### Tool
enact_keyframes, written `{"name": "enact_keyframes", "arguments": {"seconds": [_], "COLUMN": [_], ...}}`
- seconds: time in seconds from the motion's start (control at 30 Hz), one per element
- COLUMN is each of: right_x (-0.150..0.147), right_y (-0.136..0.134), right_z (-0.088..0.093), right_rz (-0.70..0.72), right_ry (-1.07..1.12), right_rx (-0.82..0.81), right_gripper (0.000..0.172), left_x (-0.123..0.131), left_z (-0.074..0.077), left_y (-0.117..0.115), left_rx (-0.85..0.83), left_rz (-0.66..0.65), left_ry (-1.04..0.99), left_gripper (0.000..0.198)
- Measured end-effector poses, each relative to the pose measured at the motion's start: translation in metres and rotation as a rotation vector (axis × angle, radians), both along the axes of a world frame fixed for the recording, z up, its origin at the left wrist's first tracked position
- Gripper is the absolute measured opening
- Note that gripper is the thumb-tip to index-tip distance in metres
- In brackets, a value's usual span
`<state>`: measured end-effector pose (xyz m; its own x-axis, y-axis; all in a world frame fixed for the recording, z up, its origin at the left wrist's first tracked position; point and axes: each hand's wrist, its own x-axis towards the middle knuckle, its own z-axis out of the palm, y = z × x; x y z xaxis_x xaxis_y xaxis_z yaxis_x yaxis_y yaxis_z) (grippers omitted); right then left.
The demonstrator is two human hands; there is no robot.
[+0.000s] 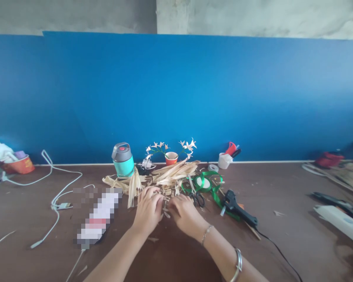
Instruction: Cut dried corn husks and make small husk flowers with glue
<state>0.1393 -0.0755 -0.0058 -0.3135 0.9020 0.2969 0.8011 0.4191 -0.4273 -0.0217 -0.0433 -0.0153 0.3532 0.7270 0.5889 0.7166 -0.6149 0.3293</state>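
Observation:
My left hand (148, 207) and my right hand (184, 213) are close together above the table, fingers bent inward. Between their fingertips shows a small pale piece of corn husk (166, 214), partly hidden by the fingers. Just beyond them spreads a pile of dried corn husks (176, 172). Scissors (197, 199) with dark handles lie right of my right hand, by a roll of green ribbon (204, 176). Farther right rests a black hot glue gun (241, 211). Behind the husks, an orange paper cup (171, 158) holds green stems with pale husk flowers (190, 145).
A teal and grey flask (123, 160) stands at back left. Nearer lies a blurred-out object (98, 219) with a cable. White cables (57, 196) trail across the left side. A white cup of tools (224, 160) and a tape roll (213, 168) sit before the blue partition (176, 94).

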Motion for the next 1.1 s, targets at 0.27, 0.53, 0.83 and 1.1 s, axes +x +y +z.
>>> {"name": "enact_keyframes", "arguments": {"seconds": [0.27,0.53,0.83,1.1], "right_x": [0.007,0.0091,0.0064,0.004], "right_y": [0.0067,0.0098,0.0071,0.0072], "right_z": [-0.0027,-0.0053,0.0013,0.0021], "right_rz": [-0.098,-0.138,-0.083,-0.119], "right_ry": [0.183,0.221,0.269,0.322], "right_rx": [0.125,0.085,0.081,0.086], "right_gripper": [0.013,0.018,0.015,0.013], "left_x": [0.0022,0.0029,0.0036,0.0058], "left_z": [0.0035,-0.0029,0.0063,0.0051], "left_y": [-0.0009,-0.0021,-0.0025,-0.0008], "left_rx": [-0.034,-0.054,0.011,-0.098], "left_rz": [-0.066,-0.139,-0.136,-0.127], "left_ry": [0.065,0.046,-0.051,-0.185], "left_gripper": [0.023,0.039,0.012,0.009]}}
